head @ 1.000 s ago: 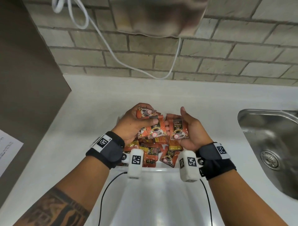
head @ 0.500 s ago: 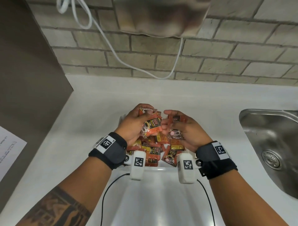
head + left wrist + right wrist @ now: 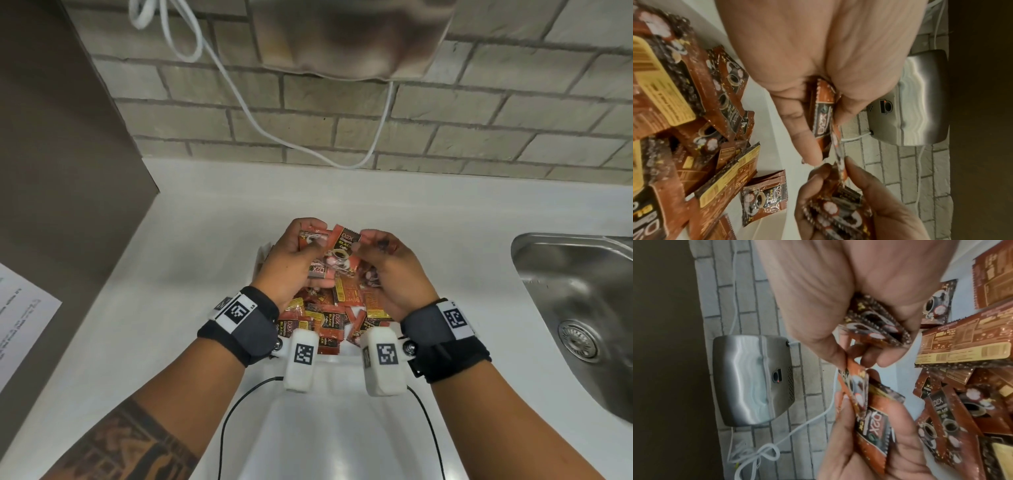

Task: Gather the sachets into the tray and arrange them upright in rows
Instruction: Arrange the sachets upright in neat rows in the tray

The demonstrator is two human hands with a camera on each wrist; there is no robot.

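Nearest me, the white tray (image 3: 337,356) sat on the pale surface (image 3: 191,246), and the heap of sachets (image 3: 329,325) inside it lay flat, overlapping and pointing every way, some face up and some showing their yellow backs. None of them stood upright that I could see, and no row had been started (the near part of the tray was hidden behind my wrists). So I judged the gathering to be largely done, as no loose sachet showed on the surface around the tray, while the arranging was nearly all still ahead. Above the heap, my left hand (image 3: 296,260) gripped a small stack of sachets, fingers curled round them, and my right hand (image 3: 387,270) held a few more against its palm while its thumb and finger pinched the edge of one black-labelled sachet (image 3: 344,245) that both hands touched. I took this as squaring up a first bundle before standing it in the tray. Farther off, the sink (image 3: 579,294) lay to my right, and a steel dryer (image 3: 352,34) hung on the brick wall.
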